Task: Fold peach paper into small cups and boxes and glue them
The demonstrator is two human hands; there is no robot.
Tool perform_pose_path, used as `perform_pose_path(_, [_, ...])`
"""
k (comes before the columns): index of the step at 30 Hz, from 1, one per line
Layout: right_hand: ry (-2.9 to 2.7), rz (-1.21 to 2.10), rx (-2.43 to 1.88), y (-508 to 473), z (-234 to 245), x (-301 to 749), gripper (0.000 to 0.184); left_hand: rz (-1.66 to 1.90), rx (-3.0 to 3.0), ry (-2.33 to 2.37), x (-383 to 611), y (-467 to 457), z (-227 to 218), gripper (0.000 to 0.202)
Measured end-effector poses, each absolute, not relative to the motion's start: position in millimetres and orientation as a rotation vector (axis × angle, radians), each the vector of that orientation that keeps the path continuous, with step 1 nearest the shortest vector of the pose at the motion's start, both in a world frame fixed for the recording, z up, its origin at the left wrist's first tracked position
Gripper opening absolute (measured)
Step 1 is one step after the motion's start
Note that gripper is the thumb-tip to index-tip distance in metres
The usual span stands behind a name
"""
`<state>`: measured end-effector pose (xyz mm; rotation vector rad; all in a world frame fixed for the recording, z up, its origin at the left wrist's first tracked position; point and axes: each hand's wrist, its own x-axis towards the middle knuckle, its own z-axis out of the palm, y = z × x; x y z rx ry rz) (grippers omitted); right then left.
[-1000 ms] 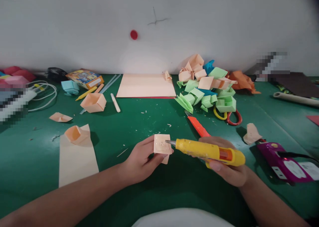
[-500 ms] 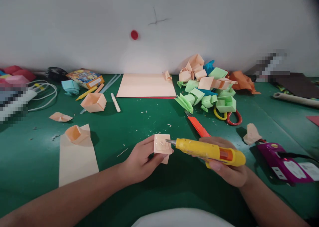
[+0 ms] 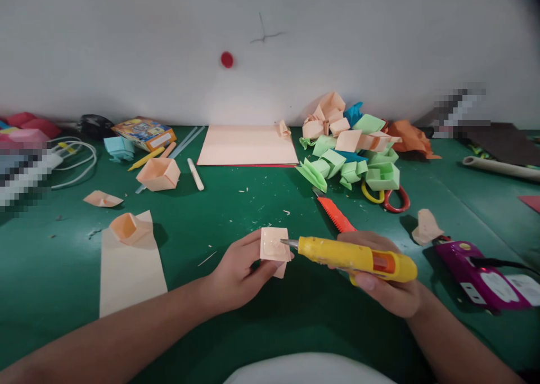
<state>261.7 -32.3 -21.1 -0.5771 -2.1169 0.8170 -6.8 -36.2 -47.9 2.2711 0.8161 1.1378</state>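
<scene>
My left hand (image 3: 242, 271) is closed around a small folded peach paper piece (image 3: 270, 250), its square face turned up. Clear glue marks show on that face. In my right hand (image 3: 390, 291) is a yellow glue gun (image 3: 337, 253), held level with its metal nozzle pointing left. The nozzle tip is at the glue on the paper's face; whether it touches I cannot tell. An orange utility knife (image 3: 335, 214) lies just beyond the glue gun. Left of my left hand, a folded peach paper piece (image 3: 126, 227) rests on a cream paper sheet (image 3: 131, 277).
A pile of folded green and peach paper pieces (image 3: 358, 153) lies at the back right, with scissors (image 3: 396, 198) under its edge. Further right is a purple power strip (image 3: 485, 274). A peach paper box (image 3: 159, 174), a white glue stick (image 3: 196, 175) and a peach sheet (image 3: 248, 145) lie beyond.
My right hand and the glue gun have shifted very slightly down. My left hand and the paper piece have stayed almost still.
</scene>
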Motion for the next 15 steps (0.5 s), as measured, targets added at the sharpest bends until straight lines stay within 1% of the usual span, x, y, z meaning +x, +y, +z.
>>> perform_pose_path(15, [-2.158, 0.855, -0.575, -32.5, -20.5, 263.8, 0.028, 1.150, 2.272, 0.792, -9.6, -36.0, -53.3, 0.020])
